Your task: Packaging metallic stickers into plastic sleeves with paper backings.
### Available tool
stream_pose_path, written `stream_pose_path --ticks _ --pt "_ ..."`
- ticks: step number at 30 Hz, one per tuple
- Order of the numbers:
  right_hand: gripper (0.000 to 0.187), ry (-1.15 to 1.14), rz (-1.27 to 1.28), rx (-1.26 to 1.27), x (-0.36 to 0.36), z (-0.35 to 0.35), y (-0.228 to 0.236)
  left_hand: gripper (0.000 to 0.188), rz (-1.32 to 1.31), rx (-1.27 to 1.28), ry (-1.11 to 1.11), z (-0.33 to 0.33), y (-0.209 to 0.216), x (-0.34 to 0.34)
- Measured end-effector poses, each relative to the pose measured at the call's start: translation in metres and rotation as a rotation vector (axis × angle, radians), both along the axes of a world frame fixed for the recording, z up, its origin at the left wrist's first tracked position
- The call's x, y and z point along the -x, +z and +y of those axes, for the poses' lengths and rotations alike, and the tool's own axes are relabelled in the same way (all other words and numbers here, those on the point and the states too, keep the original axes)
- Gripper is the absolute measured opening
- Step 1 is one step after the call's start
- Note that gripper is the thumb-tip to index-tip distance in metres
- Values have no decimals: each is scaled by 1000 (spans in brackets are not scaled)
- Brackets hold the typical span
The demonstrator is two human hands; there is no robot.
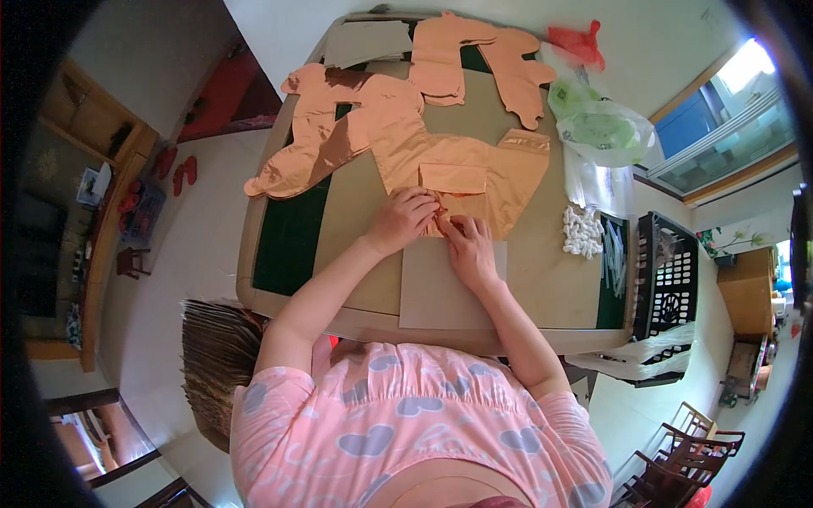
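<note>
My left hand (405,222) and my right hand (470,248) meet at the middle of the table, with fingers closed on the near end of a flat, rose-gold foil balloon (518,173). Crumpled foil shows between the fingertips, and part of the sheet lies folded over in a rectangle just beyond them. Under my wrists is a grey-brown cardboard sheet (449,296). Farther off to the left spreads a large flat foil balloon (318,140) with rounded ends. More foil shapes (436,63) overlap at the far side. My fingers hide the exact spot they grip.
Grey sheets (367,42) are stacked at the far left. On the right lie clear plastic bags (601,127), a red bag (579,41), a pile of small white pieces (582,233) and clear straws (614,258). A black crate (667,271) stands beside the table; stacked cardboard (216,364) is at lower left.
</note>
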State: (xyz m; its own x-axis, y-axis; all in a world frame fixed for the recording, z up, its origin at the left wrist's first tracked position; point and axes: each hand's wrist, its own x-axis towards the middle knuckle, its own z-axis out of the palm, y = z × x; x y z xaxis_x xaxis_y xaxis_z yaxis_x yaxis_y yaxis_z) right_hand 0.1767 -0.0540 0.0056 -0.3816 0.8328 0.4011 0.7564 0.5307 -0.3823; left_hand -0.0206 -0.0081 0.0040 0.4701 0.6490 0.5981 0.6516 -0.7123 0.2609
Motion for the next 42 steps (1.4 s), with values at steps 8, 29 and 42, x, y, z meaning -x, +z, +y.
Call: stream_pose_path --ticks 8,29,42 --pt "47 -8 47 50 1 1 3 27 87 37 -27 -1 -5 0" --pt "38 -3 19 1 -1 0 -2 22 -593 1041 402 40 -1 1" --pt "36 10 19 17 -3 0 4 31 -371 989 368 53 -27 -11"
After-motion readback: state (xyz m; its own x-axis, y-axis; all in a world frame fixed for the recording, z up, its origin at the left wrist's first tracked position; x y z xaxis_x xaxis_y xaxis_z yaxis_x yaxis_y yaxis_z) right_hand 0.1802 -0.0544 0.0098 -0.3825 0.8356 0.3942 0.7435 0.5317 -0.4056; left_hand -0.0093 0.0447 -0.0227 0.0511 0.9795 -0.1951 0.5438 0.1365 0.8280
